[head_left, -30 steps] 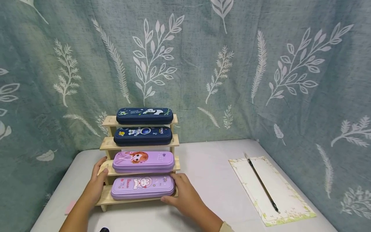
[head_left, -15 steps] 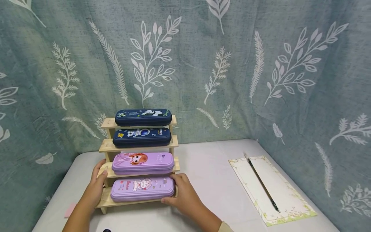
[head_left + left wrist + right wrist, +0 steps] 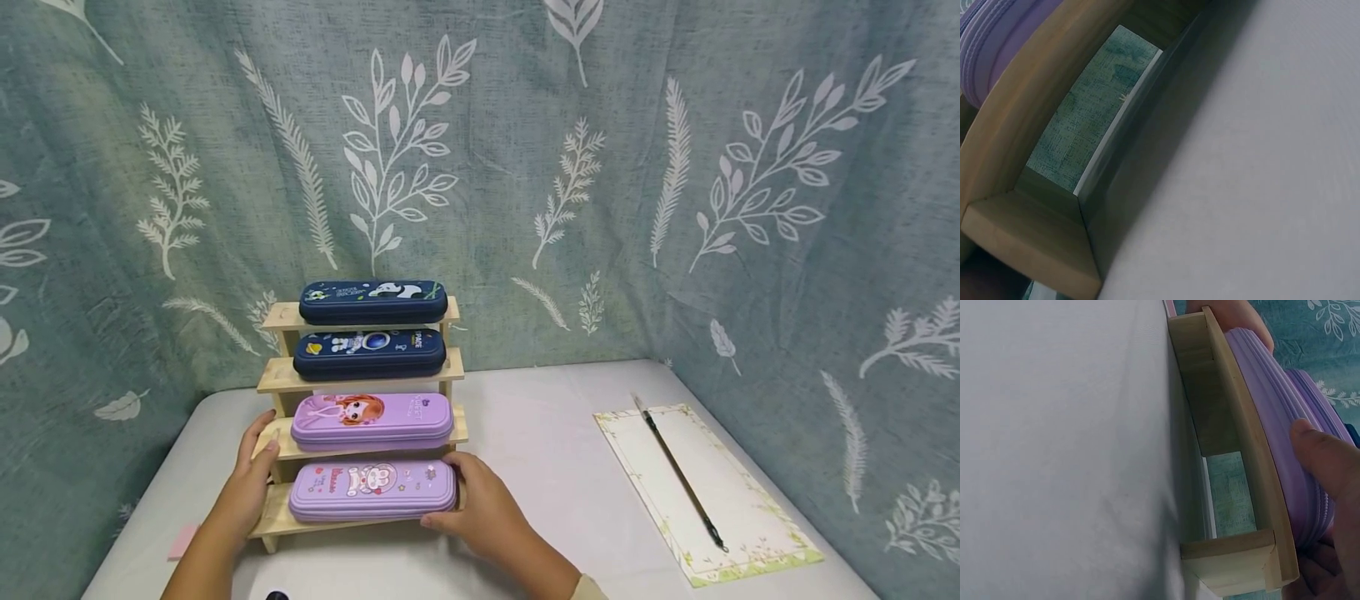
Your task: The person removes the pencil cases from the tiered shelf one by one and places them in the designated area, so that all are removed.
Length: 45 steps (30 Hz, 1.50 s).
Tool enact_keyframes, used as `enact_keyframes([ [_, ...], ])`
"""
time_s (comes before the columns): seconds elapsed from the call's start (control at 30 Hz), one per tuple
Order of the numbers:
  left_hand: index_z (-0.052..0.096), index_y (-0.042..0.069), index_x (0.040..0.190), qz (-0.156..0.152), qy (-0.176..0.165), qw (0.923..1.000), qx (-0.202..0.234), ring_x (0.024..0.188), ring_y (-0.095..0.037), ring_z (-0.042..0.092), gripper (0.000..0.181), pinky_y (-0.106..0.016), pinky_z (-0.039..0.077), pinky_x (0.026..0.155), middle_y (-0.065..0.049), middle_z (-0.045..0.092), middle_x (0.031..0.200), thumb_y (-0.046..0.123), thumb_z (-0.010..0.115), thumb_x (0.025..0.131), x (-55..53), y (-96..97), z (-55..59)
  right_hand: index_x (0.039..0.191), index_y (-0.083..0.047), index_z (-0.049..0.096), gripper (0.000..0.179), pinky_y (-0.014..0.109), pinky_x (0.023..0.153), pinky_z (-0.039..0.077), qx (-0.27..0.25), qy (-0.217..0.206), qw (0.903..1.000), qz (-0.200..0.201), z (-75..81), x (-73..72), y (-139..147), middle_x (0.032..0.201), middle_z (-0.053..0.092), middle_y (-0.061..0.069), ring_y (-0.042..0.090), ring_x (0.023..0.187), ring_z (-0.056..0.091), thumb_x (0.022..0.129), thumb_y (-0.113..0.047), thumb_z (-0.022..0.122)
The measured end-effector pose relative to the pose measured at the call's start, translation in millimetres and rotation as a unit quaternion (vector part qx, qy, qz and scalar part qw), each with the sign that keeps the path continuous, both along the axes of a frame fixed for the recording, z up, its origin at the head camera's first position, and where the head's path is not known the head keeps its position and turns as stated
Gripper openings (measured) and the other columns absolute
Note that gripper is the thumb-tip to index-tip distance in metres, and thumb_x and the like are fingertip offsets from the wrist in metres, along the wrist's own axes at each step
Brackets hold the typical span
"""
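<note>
A four-tier wooden display stand [image 3: 281, 375] holds one zippered pencil case per step. The bottom step bears a lilac pencil case [image 3: 322, 492] with a cartoon print. My right hand [image 3: 487, 510] grips its right end, thumb [image 3: 1316, 447] along the front side and fingers round the end. My left hand [image 3: 243, 492] holds the stand's left side at the second step, beside a purple case [image 3: 405, 417] with a red-haired girl. Above sit a navy astronaut case [image 3: 322, 358] and a navy panda case [image 3: 337, 304]. The left wrist view shows mostly the stand's underside [image 3: 1035, 237].
At the right, a writing brush [image 3: 678, 471] lies on a bordered sheet of paper [image 3: 738, 492]. A small pink piece [image 3: 182, 542] lies by the left forearm. A dark round object [image 3: 277, 595] shows at the front edge of view. Leaf-print curtain [image 3: 495, 208] stands behind.
The bottom lilac case has shifted slightly to the right and toward me along with my right hand. My left hand keeps its hold on the stand.
</note>
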State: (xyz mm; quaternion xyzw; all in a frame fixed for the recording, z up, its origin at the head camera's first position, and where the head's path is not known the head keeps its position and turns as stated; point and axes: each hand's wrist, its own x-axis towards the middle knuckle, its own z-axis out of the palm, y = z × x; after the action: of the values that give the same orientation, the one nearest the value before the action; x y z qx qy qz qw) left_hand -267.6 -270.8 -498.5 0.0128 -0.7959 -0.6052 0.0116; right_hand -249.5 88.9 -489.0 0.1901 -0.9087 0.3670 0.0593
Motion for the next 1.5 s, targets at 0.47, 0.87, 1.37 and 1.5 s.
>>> enact_keyframes([
  [0.47, -0.004, 0.029, 0.169, -0.004, 0.021, 0.9998, 0.003, 0.158, -0.052, -0.002, 0.063, -0.078, 0.004, 0.119, -0.021, -0.003, 0.175, 0.044, 0.025, 0.115, 2.3, 1.5, 0.5, 0.147, -0.012, 0.057, 0.087, 0.045, 0.114, 0.047, -0.026, -0.016, 0.9988, 0.039, -1.0, -6.5, 13.3, 0.143, 0.061, -0.002, 0.019, 0.134, 0.058, 0.075, -0.040, 0.096],
  [0.87, -0.004, 0.030, 0.169, -0.004, 0.017, 0.9998, 0.007, 0.158, -0.052, -0.003, 0.063, -0.079, 0.002, 0.119, -0.021, -0.003, 0.175, 0.044, 0.025, 0.115, 3.0, 1.2, 0.8, 0.145, -0.007, 0.057, 0.083, 0.027, 0.111, 0.047, -0.137, -0.097, 0.9835, 0.067, -1.3, -8.5, 23.2, 0.146, 0.055, 0.006, 0.025, 0.141, 0.053, 0.074, -0.021, 0.098],
  [1.37, -0.006, 0.032, 0.169, -0.003, 0.007, 1.0000, -0.002, 0.159, -0.051, -0.003, 0.061, -0.078, 0.004, 0.119, -0.019, -0.004, 0.175, 0.044, 0.022, 0.115, 2.5, 2.4, 3.6, 0.146, -0.014, 0.056, 0.082, 0.025, 0.109, 0.049, -0.185, -0.145, 0.9685, 0.083, -4.6, -13.8, 47.0, 0.147, 0.053, 0.005, 0.028, 0.141, 0.050, 0.075, -0.021, 0.097],
  [1.5, -0.005, 0.030, 0.169, -0.003, 0.013, 0.9999, 0.002, 0.159, -0.051, -0.003, 0.061, -0.078, 0.004, 0.119, -0.020, -0.004, 0.175, 0.043, 0.022, 0.115, 2.1, 2.0, 2.6, 0.147, -0.012, 0.054, 0.081, 0.023, 0.109, 0.048, -0.197, -0.147, 0.9651, 0.091, -3.2, -13.0, 55.4, 0.148, 0.052, 0.007, 0.030, 0.142, 0.048, 0.077, -0.017, 0.095],
])
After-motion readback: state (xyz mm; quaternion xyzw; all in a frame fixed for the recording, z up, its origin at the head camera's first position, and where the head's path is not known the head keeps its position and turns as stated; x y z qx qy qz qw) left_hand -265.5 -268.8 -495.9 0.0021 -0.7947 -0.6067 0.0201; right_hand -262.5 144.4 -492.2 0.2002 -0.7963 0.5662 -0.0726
